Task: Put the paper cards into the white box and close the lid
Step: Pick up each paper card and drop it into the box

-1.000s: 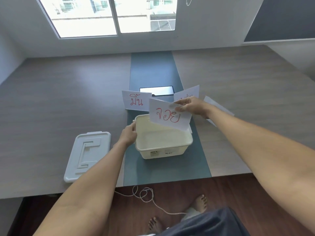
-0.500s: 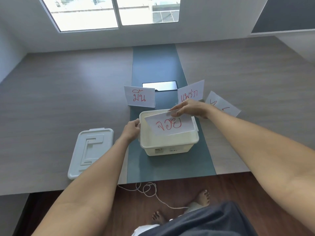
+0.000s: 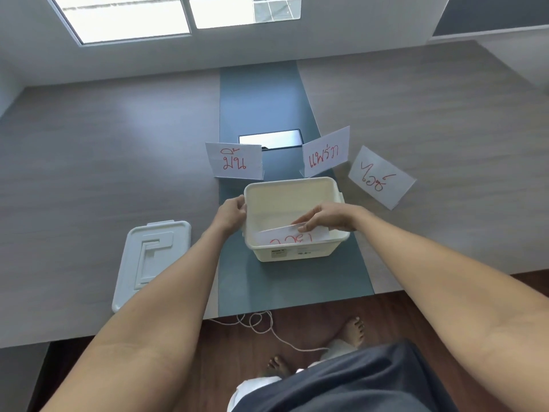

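Observation:
The open white box (image 3: 294,185) stands on the teal strip near the table's front edge. My left hand (image 3: 231,214) grips its left rim. My right hand (image 3: 325,217) reaches into the box and pinches a paper card (image 3: 292,236) with red writing, which leans low against the near inside wall. Three more cards with red writing remain on the table: one (image 3: 234,160) behind the box on the left, one (image 3: 325,153) behind it on the right, and one (image 3: 380,177) further right. The white lid (image 3: 151,260) lies flat to the left.
A dark glossy panel (image 3: 271,138) is set into the teal strip (image 3: 261,102) behind the cards. The table's front edge runs just below the box. A thin white cord (image 3: 261,322) loops on the wooden floor near my bare feet.
My right hand has lowered the card from above the box rim down inside, against the near wall. My left hand has kept hold of the box's left rim.

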Demonstrator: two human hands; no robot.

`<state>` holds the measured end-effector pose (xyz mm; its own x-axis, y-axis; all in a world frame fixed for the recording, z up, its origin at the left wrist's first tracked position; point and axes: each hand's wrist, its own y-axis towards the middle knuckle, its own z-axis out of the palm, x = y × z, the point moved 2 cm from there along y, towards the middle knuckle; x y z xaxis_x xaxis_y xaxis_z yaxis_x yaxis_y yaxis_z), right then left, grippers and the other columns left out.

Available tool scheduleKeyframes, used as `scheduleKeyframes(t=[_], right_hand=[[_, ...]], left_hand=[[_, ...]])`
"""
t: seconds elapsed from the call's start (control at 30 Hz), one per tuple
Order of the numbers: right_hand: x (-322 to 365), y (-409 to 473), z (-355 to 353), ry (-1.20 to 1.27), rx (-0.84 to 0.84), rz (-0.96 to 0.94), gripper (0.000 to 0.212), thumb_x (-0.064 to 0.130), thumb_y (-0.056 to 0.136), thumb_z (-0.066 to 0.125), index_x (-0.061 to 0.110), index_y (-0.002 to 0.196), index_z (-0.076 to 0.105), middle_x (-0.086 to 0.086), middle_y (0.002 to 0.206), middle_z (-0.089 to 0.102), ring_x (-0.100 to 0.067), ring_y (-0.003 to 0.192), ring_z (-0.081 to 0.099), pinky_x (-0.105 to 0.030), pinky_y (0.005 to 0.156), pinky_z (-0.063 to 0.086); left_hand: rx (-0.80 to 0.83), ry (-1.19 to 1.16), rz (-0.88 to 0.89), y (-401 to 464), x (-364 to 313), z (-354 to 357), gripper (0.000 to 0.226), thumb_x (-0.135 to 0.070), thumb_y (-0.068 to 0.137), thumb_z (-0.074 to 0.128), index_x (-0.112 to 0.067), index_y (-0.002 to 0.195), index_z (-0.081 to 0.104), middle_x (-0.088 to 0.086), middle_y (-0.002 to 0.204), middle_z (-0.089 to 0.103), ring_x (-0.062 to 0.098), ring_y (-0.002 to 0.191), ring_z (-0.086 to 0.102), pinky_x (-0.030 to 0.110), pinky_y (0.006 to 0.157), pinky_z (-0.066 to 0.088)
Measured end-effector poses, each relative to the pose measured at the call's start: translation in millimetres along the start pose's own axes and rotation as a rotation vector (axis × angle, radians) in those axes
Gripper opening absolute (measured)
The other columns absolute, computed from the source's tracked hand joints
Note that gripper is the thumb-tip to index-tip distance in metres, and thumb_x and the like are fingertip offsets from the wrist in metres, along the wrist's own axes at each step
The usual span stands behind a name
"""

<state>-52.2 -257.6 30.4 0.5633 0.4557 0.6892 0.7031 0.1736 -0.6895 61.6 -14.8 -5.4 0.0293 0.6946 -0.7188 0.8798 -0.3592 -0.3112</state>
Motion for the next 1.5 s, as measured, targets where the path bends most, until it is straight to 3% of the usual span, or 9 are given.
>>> scheduleKeyframes(t=[0.13,0.4,0.57,0.7,0.87,1.1,1.23,1.37,1.5], right_hand=[[-15,1,-1,-0.046,-0.018,0.034,0.036,0.024,0.092,0.067,0.027,0.129,0.068,-0.003,0.136,0.063,-0.027,0.131,0.051,-0.037,0.114,0.036],[-16,-6,-20,-0.001,0.035,0.048,0.049,0.037,0.094,0.065,0.017,0.138,0.059,0.002,0.124,0.072,-0.021,0.117,0.067,-0.034,0.104,0.05],[-14,-25,-65,0.153,-0.337,-0.151,0.032,0.028,0.098,0.06,0.009,0.123,0.068,-0.008,0.114,0.075,-0.023,0.102,0.073,-0.038,0.094,0.057],[-28,-37,-111,-0.046,-0.792,-0.117,0.022,0.02,0.095,0.057,0.019,0.108,0.075,-0.005,0.113,0.074,-0.022,0.104,0.068,-0.037,0.097,0.053],[-62,-42,-150,-0.364,-1.014,0.02,0.037,0.014,0.093,0.05,0.013,0.127,0.065,-0.014,0.133,0.053,-0.035,0.126,0.05,-0.035,0.102,0.04],[-104,-20,-151,-0.469,-0.941,0.205,0.07,0.028,0.098,0.052,0.012,0.158,0.018,-0.02,0.154,0.03,-0.04,0.138,0.033,-0.046,0.112,0.028],[-106,-17,-155,-0.596,-1.045,0.237,0.059,0.024,0.099,0.052,0.009,0.151,0.031,-0.021,0.139,0.041,-0.041,0.126,0.041,-0.045,0.102,0.033],[-105,-18,-154,-0.506,-0.835,0.298,0.028,0.009,0.095,0.051,0.003,0.123,0.053,-0.026,0.13,0.053,-0.044,0.116,0.055,-0.045,0.094,0.047],[-98,-21,-133,-0.529,-0.812,0.296,0.028,0.005,0.093,0.052,0.001,0.121,0.051,-0.027,0.128,0.057,-0.045,0.113,0.06,-0.043,0.084,0.049]], left_hand=[[-0.071,0.039,0.042,-1,-14,6,0.048,-0.019,0.102,0.041,-0.025,0.149,0.042,0.007,0.132,0.064,0.031,0.118,0.06,0.032,0.093,0.043],[-0.094,0.093,0.122,0,-23,30,0.056,-0.012,0.102,0.029,-0.016,0.157,0.019,0.005,0.163,0.024,0.022,0.15,0.024,0.034,0.121,0.018],[-0.11,0.122,0.148,-1,-29,40,0.057,-0.009,0.103,0.024,-0.013,0.158,0.009,0.002,0.166,0.009,0.02,0.152,0.016,0.031,0.118,0.016],[-0.125,0.096,0.178,3,-32,47,0.057,-0.009,0.104,0.025,-0.015,0.158,0.011,0.001,0.165,0.012,0.021,0.149,0.023,0.031,0.116,0.019],[-0.128,0.077,0.196,5,-32,54,0.057,-0.008,0.104,0.025,-0.014,0.158,0.009,0.001,0.164,0.012,0.02,0.15,0.021,0.028,0.115,0.018],[-0.077,0.11,0.216,8,-25,53,0.059,-0.008,0.105,0.024,-0.013,0.158,0.0,0.001,0.163,0.009,0.015,0.151,0.015,0.028,0.119,0.016],[-0.083,0.105,0.206,6,-25,54,0.059,-0.007,0.105,0.023,-0.013,0.158,-0.002,0.0,0.163,0.008,0.013,0.15,0.015,0.027,0.118,0.018],[-0.098,0.09,0.183,1,-29,57,0.06,-0.006,0.105,0.023,-0.012,0.158,-0.004,0.0,0.162,0.01,0.013,0.146,0.021,0.016,0.105,0.019],[-0.1,0.066,0.172,-5,-32,60,0.061,-0.005,0.104,0.024,-0.011,0.158,-0.004,0.0,0.162,0.01,0.015,0.143,0.025,0.014,0.1,0.02]])
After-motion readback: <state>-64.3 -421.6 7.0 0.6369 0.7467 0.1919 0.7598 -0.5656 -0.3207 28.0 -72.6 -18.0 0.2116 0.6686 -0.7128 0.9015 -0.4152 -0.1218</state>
